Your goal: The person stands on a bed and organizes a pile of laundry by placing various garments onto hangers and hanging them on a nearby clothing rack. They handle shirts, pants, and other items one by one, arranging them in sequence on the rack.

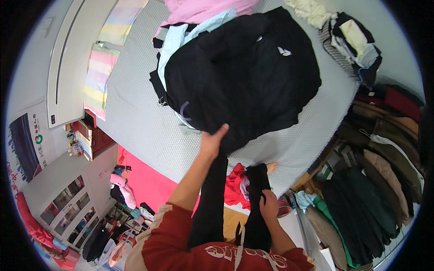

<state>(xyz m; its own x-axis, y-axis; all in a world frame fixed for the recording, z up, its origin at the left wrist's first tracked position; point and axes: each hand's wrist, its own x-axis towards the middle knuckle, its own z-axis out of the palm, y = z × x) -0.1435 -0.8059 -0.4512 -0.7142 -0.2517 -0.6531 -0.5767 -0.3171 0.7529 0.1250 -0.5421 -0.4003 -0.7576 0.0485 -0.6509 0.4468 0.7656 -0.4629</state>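
Observation:
A large black garment [251, 74] lies spread over the bed, with small white marks and a purple curved mark on it. My left hand [213, 140] is on its lower edge, the thumb on top and the fingers hidden beneath the cloth. My right hand [269, 204] rests by my black-clad leg and holds no garment that I can see. Light blue cloth [171, 42] shows from under the black garment's left side. Pink bedding [206, 12] lies beyond it. Red clothing [235, 184] sits near my bare foot.
The bed [145, 135] has a grey textured cover. More clothes are heaped at its far right corner [356, 44]. Hanging garments [359, 200] fill a rack on the right. Striped cloths [101, 74] lie along the left edge, near a red-brown cabinet [101, 142].

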